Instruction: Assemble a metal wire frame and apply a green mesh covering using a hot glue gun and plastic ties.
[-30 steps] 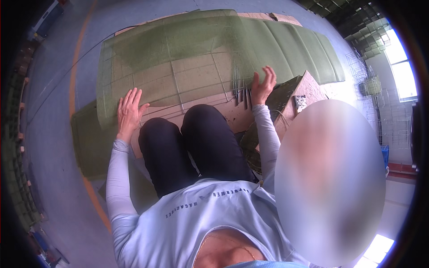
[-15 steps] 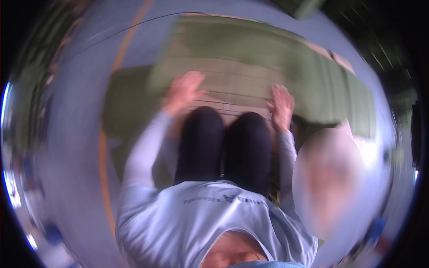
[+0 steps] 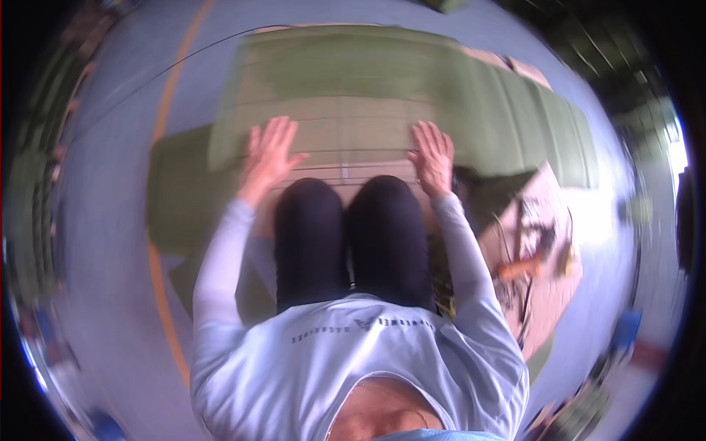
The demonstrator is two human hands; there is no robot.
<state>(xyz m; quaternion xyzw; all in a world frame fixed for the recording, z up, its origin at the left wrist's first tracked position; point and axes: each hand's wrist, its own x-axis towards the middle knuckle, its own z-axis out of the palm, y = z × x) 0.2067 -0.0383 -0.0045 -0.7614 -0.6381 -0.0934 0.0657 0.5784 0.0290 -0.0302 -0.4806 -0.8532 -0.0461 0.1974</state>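
Observation:
My left hand (image 3: 271,153) is open, fingers spread, at the left side of a brown surface (image 3: 346,175) crossed by thin dark lines. My right hand (image 3: 433,156) is likewise open, at the right side of that surface. Neither holds anything. Green sheet material (image 3: 353,65) lies over the far part of the surface. Long green folds (image 3: 522,132) run down past my right hand. Whether my palms press on the surface or hover just above it, I cannot tell. My knees reach the near edge between my hands.
To my right, a cardboard sheet (image 3: 548,294) carries an orange-handled tool (image 3: 519,268) and several small dark items. More green material (image 3: 180,195) hangs at the left. An orange line (image 3: 156,275) runs along the grey-blue floor. A thin dark cord (image 3: 197,53) curves from the far edge.
The whole view has shifted, and my hands and the surface now sit further left in it. My fingers look more spread. At the right, the cardboard with tools shows where a blurred patch was.

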